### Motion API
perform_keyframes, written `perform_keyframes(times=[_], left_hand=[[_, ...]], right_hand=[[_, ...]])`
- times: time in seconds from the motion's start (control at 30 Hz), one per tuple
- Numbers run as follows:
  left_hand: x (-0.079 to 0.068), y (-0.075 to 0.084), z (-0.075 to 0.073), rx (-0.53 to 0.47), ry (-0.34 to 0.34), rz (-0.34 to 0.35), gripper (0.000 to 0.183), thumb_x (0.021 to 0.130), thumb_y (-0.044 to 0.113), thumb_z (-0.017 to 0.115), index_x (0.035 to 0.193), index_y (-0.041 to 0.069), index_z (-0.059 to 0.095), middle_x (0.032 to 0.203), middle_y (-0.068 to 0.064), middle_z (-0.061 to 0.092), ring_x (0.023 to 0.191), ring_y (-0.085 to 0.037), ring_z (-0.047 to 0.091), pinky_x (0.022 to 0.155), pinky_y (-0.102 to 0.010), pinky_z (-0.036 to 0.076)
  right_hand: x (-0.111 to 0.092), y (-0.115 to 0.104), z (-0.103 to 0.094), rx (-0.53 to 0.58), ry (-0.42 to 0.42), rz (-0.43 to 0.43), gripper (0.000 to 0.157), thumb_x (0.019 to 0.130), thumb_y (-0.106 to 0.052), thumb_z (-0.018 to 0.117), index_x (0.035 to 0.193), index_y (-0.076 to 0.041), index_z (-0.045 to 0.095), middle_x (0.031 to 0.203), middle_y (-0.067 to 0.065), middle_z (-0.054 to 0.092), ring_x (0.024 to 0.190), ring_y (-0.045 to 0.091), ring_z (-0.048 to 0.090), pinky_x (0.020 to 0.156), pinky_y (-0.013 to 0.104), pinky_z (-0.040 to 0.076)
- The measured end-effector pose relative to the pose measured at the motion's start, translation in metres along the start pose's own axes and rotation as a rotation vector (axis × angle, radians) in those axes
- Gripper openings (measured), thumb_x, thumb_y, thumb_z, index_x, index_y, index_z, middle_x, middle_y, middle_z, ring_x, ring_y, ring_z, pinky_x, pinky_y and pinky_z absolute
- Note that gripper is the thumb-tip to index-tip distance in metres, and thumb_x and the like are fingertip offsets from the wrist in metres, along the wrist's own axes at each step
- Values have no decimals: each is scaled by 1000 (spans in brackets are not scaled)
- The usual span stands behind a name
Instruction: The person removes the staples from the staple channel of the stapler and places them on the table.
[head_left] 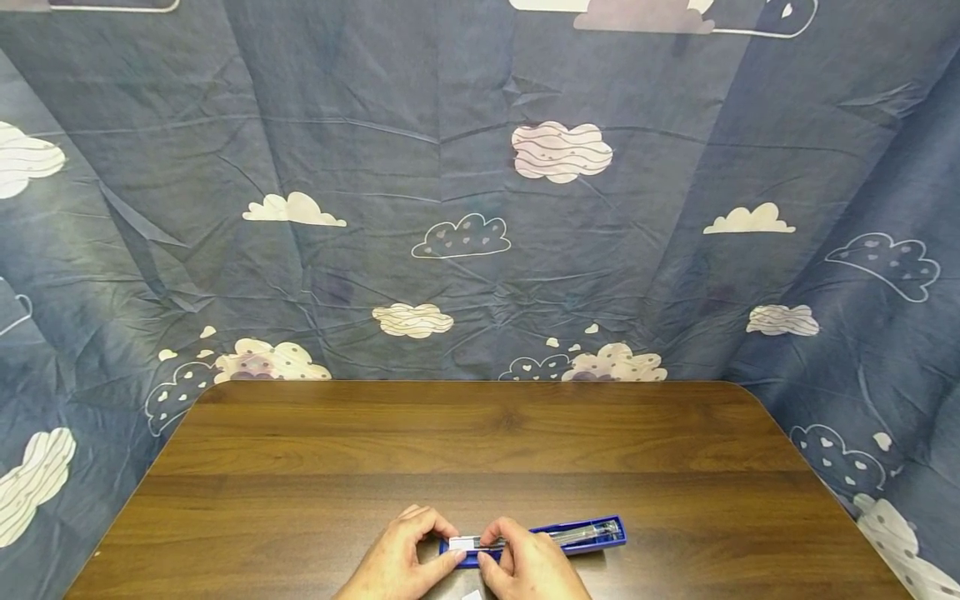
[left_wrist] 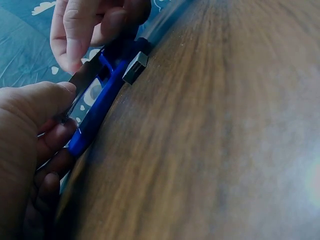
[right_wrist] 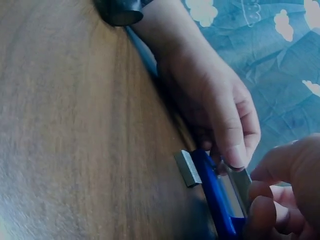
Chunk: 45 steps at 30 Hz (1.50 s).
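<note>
A long blue stapler (head_left: 600,537), apparently opened out flat, lies on the table in the head view. My left hand (head_left: 408,552) holds its left end, thumb and fingers around the blue body and the pale metal channel, as the left wrist view also shows. Over the middle, my right hand (head_left: 531,565) pinches at the metal channel with thumb and forefinger. What lies under those fingertips is partly hidden. Beside the blue body sits a loose grey staple strip (left_wrist: 135,69), clearer in the right wrist view; it touches neither hand.
The brown wooden table (head_left: 480,450) extends behind the stapler. A dark blue cloud-patterned curtain (head_left: 375,167) hangs along its back and sides. In the right wrist view, a black device (right_wrist: 120,12) is by the left wrist.
</note>
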<state>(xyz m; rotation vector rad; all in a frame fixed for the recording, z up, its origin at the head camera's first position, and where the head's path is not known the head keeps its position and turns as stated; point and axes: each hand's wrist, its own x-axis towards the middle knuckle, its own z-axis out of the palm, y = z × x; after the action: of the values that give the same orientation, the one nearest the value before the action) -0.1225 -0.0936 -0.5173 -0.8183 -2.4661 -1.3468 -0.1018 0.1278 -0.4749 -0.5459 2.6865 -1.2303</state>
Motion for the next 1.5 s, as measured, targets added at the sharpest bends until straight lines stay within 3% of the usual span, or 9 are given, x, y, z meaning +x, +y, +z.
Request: perform_keyframes(times=[0.13,0.3,0.5,0.8,0.93,1.1,1.23,1.37,1.5], left_hand=[[0,0,0,19,10,26,18,84,24,85,92,27,68,88,20,65,87,2,57,78,-23,49],[-1,1,0,3,-1,9,17,85,27,84,92,28,69,89,20,65,87,2,57,78,-23,49],[-1,2,1,-28,-22,19,15,86,27,83,92,27,69,90,18,67,88,2,56,78,-23,48],[0,4,1,-34,-45,33,13,88,30,82,92,28,70,89,17,68,88,2,55,76,-21,47],[0,4,1,-35,-47,43,13,87,29,82,92,26,70,89,14,69,88,1,56,74,-21,48],[0,3,1,-17,-32,33,14,87,28,83,92,26,70,90,15,68,88,2,57,76,-23,49],[0,2,1,-9,-12,55,16,85,26,84,93,26,69,90,15,68,87,1,57,76,-22,49],[0,0,0,2,0,82,17,84,24,84,93,25,69,89,14,68,86,1,57,75,-22,48],[0,0,-1,0,-12,61,17,85,25,84,92,24,69,89,14,68,86,1,57,76,-22,48]], right_hand=[[0,-1,1,19,-44,15,12,92,-23,71,99,-14,66,58,-19,49,49,-6,41,48,19,35],[0,-1,3,73,-72,33,17,94,-24,70,103,-10,67,60,-18,49,51,-5,42,50,19,36],[-2,-1,8,173,-26,90,19,95,-27,70,100,-9,68,57,-15,50,48,-3,44,45,20,35],[-1,4,9,300,-19,60,23,98,-28,69,100,-6,71,55,-3,62,47,-5,49,43,18,35],[-1,2,7,292,34,83,19,97,-27,70,94,-9,73,54,-7,58,46,-5,47,42,17,33],[-1,-5,0,253,165,127,9,93,-22,73,89,-13,72,57,-13,49,47,-4,39,44,16,29],[-1,-9,-8,226,199,143,5,90,-16,73,86,-17,70,58,-12,48,48,-4,38,46,16,29],[1,-8,-16,192,135,130,9,88,-13,71,82,-18,67,57,-13,47,48,-4,38,46,16,29],[0,-3,-24,152,-38,71,11,85,-8,69,80,-18,66,57,-15,46,49,-4,38,46,16,28]])
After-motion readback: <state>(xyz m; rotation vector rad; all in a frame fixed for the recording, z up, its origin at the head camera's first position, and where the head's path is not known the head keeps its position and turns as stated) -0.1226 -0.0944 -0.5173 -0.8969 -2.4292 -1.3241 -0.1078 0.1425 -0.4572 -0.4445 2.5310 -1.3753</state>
